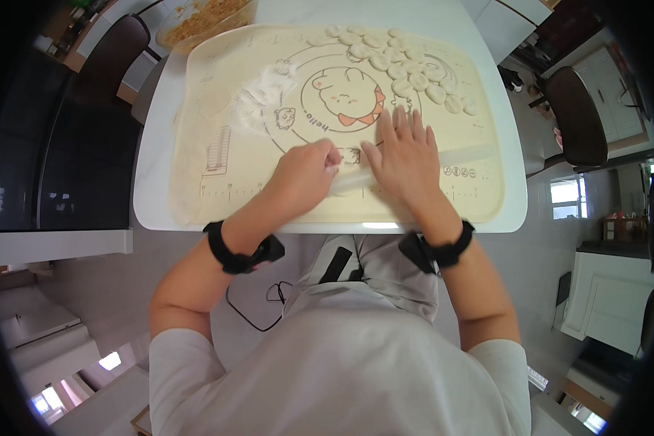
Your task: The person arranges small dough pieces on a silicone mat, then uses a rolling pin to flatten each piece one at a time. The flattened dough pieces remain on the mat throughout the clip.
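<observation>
A pale rod, likely a rolling pin [468,157], lies slantwise across the cream dough mat [250,169] and is blurred. My right hand [406,161] rests flat over its middle, fingers spread and pointing away from me. My left hand [308,171] is curled at the rod's left end, thumb and fingers drawn together. Beside those fingers a thin pale shape, possibly a dough round [349,189], shows faintly under the rod. Whether the left fingers pinch its edge is hidden. Beyond my right hand, several flattened dough pieces [397,71] lie clustered on the mat.
White flour [264,101] is strewn on the mat's left part. A clear bowl of brownish filling [204,27] stands at the far left of the white table [155,180]. Dark chairs [575,117] [114,60] flank the table. A black cable [250,321] lies on the floor.
</observation>
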`<state>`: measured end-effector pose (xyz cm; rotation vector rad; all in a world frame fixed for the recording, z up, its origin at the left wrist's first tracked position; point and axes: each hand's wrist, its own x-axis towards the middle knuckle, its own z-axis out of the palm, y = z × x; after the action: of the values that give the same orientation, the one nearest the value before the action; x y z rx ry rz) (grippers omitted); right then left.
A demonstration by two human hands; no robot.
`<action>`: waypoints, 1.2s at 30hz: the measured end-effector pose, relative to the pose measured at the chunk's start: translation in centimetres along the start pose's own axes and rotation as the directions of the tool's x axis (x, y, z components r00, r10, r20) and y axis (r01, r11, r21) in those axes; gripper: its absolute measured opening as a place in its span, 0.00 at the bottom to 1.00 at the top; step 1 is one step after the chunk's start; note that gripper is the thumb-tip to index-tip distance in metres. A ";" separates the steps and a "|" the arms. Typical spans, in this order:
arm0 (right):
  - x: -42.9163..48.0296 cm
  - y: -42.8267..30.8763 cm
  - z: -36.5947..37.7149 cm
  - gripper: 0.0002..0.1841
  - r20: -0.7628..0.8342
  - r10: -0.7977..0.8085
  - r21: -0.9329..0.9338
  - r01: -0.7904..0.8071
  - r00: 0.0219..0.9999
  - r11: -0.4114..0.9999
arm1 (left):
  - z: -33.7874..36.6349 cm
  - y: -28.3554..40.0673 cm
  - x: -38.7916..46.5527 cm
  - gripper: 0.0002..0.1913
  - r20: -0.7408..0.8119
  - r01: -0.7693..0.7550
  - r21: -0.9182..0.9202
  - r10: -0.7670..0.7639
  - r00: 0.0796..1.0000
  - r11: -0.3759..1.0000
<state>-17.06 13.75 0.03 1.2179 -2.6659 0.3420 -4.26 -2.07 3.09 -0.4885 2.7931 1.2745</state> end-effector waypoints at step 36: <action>-7.8 -0.5 -3.6 0.38 0.021 -0.027 -0.021 0.027 0.999 0.999 | -0.7 0.6 2.6 0.11 0.128 0.019 0.049 -0.025 0.991 0.999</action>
<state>-11.43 20.05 1.50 1.2570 -2.6609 0.2977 -6.82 -2.96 3.60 -0.4173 2.6970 1.1877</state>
